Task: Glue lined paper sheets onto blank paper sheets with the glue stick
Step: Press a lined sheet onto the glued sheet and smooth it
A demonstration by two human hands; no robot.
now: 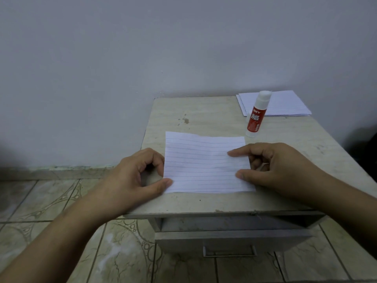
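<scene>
A lined sheet (206, 164) lies flat on the small table (204, 203), near its front edge and a little left of the middle. The left hand (134, 176) sits at the sheet's left edge with its fingers curled and its thumb pressing down on the front left corner. The right hand (281, 168) rests at the sheet's right edge, forefinger and thumb laid straight on the paper and pressing it, the other fingers curled under. The glue stick (257, 114) stands upright behind the sheet, towards the right, with its cap off and the white glue showing. A white cap (248, 116) lies just beside it. In the back right corner is a stack of paper (285, 104), lined on top. Below the tabletop a drawer (230, 240) stands slightly open.
</scene>
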